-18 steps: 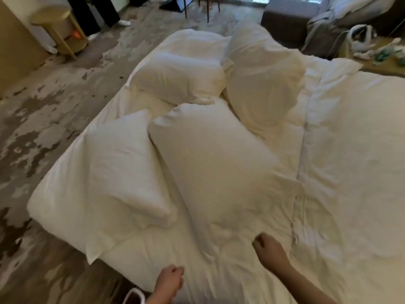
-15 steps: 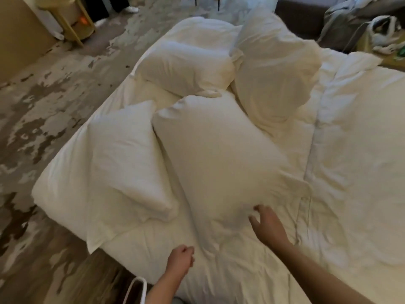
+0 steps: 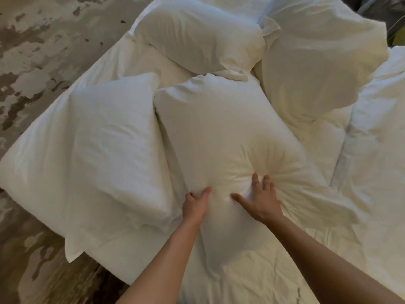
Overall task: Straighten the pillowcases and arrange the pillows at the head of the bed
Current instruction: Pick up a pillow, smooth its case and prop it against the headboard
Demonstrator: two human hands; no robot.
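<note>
Both hands down on the middle pillow [image 3: 221,137], the one lying lengthwise in the centre of the bed [image 3: 372,172]. Left hand [image 3: 196,204] at the pillow's near left edge, thumb up on top and fingers curled round a bunch of pillowcase fabric, so closed on it. Right hand [image 3: 260,201] just beside it, palm down, fingers spread and pressed into the top, thumb out toward the left hand; wrinkles fanning out from the dent under the fingertips. Looks more like pushing than pinching, can't really tell if any fabric is caught underneath.

Three more white pillows around it. Left pillow [image 3: 109,154] right alongside, touching along the long side, hanging partly over the bed's left edge with the loose pillowcase flap [image 3: 75,249] sticking out at the near corner. Far-left pillow [image 3: 197,38] flat at the top, its near edge meeting the far end of the middle pillow. Far-right pillow [image 3: 317,60] puffed up and tilted, leaning next to that one. All sitting on a rumpled white duvet [image 3: 285,270], seam running down the right side. Mottled brown-and-cream floor [image 3: 32,51] off to the left.
</note>
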